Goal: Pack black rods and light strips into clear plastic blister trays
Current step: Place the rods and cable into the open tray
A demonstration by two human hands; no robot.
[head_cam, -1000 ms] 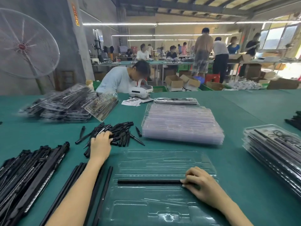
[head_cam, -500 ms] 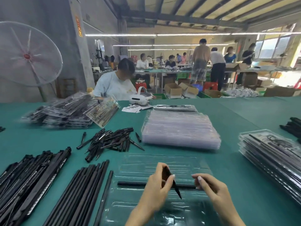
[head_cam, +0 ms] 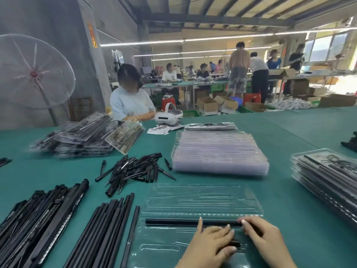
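Seating a short black piece into the clear blister tray (head_cam: 202, 202) appears to be the step in hand. Left hand (head_cam: 210, 242) lies over the near half of the tray, fingers mostly extended and pressing down on a dark part beneath them; index finger reaches to the long black rod (head_cam: 173, 222) already lying in its channel across the tray. Right hand (head_cam: 264, 240) rests just beside the left, fingers bent over the rod's right end; whether it pinches the rod or only presses on it cannot be told. Judgement: to do this well, line the piece up with its moulded recess first, then press evenly along its length until it sits flush, keeping the other hand on the tray so the thin plastic does not slide on the green counter (head_cam: 289, 190). Tray is transparent, shallow, with several long narrow channels, most of them unfilled; it looks flimsy and likely to flex. Supplies: loose pointed black pieces (head_cam: 133, 171) in a heap beyond the tray to the left, long rods (head_cam: 108, 235) in a bundle just left of it, light strips (head_cam: 38, 219) at far left, empty trays (head_cam: 218, 151) stacked behind, packed trays (head_cam: 328, 180) at right.
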